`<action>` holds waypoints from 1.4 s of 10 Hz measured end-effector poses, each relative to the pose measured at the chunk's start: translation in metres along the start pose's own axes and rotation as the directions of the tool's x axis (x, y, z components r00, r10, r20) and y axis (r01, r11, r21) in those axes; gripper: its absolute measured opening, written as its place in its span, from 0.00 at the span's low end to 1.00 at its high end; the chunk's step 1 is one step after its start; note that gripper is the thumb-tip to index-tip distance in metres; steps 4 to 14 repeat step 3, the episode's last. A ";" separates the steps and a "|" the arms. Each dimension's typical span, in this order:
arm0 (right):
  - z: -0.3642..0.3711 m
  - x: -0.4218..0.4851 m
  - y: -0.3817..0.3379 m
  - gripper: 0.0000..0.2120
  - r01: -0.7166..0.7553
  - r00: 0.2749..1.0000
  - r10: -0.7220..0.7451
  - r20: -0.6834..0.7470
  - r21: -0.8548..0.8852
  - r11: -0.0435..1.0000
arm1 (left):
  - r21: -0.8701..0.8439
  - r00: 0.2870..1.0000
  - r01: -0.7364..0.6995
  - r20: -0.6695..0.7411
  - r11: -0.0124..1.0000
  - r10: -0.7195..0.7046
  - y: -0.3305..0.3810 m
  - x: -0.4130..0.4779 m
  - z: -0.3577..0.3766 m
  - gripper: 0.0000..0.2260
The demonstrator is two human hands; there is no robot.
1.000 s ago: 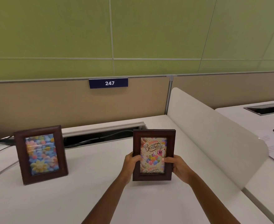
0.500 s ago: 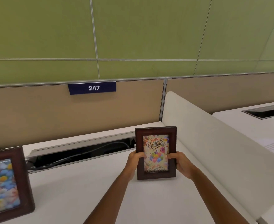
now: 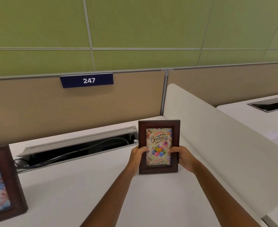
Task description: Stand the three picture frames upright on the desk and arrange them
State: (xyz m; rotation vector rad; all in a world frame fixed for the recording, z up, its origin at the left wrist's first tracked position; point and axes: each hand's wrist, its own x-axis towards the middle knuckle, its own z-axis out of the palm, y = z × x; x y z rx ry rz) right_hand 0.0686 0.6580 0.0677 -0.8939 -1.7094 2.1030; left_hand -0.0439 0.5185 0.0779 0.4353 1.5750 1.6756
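1. A dark wooden birthday frame (image 3: 159,146) stands upright on the white desk (image 3: 89,190), a little toward 4 o'clock from the middle of the view. Its picture of balloons and "Happy Birthday" lettering faces the camera.
2. The left hand (image 3: 137,158) grips the frame's left edge, thumb lying over the front of the wood, fingers hidden behind.
3. The right hand (image 3: 183,158) grips the right edge the same way, thumb across the front.
4. Both hands hold the frame at about mid-height; its lower edge looks to meet the desk, though contact cannot be told for sure.
5. A second frame (image 3: 3,184) with a flower picture stands at 8 o'clock, cut off by the view's edge, well apart from the first.
6. An open cable tray (image 3: 76,149) with cords inside lies behind, between the two frames, toward 9 o'clock of the birthday frame.
7. A white divider (image 3: 217,145) runs just beside the birthday frame at its 3 o'clock.
8. A blue sign (image 3: 86,80) reading 247 hangs on the tan panel at 11 o'clock.
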 end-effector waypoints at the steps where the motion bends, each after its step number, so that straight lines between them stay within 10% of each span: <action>1: 0.001 -0.002 0.005 0.15 0.018 0.999 -0.021 -0.038 -0.078 0.997 | 0.029 1.000 0.000 0.021 1.000 0.000 -0.009 -0.006 0.000 0.15; 3: -0.002 -0.021 0.034 0.36 0.145 0.976 -0.168 -0.141 -0.161 0.976 | 0.313 0.996 -0.078 -0.026 0.947 0.091 -0.044 -0.022 -0.021 0.21; 14: -0.002 -0.021 0.034 0.36 0.145 0.976 -0.168 -0.141 -0.161 0.976 | 0.313 0.996 -0.078 -0.026 0.947 0.091 -0.044 -0.022 -0.021 0.21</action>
